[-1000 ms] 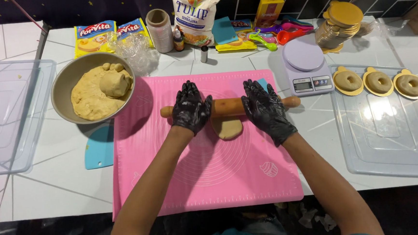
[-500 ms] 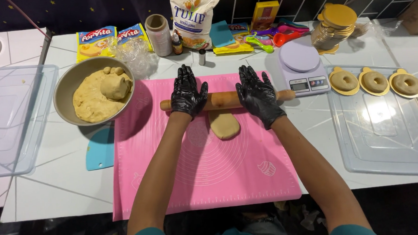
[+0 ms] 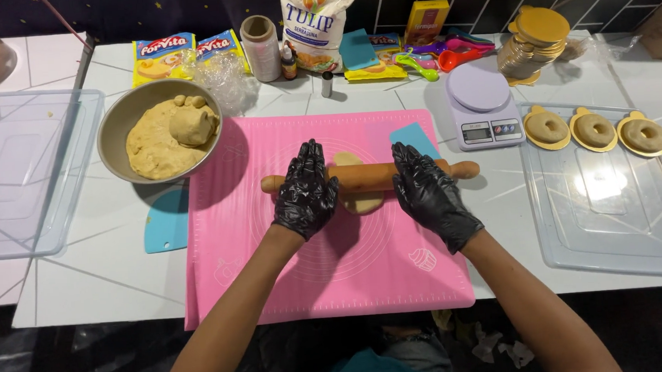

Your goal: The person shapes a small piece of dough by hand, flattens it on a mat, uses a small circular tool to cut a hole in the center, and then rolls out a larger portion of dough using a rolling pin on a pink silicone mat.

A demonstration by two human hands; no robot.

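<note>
On the white tabletop (image 3: pixel 106 261), I press both black-gloved hands, left hand (image 3: pixel 306 191) and right hand (image 3: pixel 426 192), palms flat with fingers spread, onto a wooden rolling pin (image 3: pixel 365 178) lying across a small flattened dough piece (image 3: pixel 360 202) on the pink silicone mat (image 3: pixel 328 263).

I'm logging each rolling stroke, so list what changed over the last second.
The rolling pin went away over the dough piece, then came back onto it, left hand and right hand flat on top throughout. The dough looks flatter. Bowl, scale and doughnuts stayed put.
</note>
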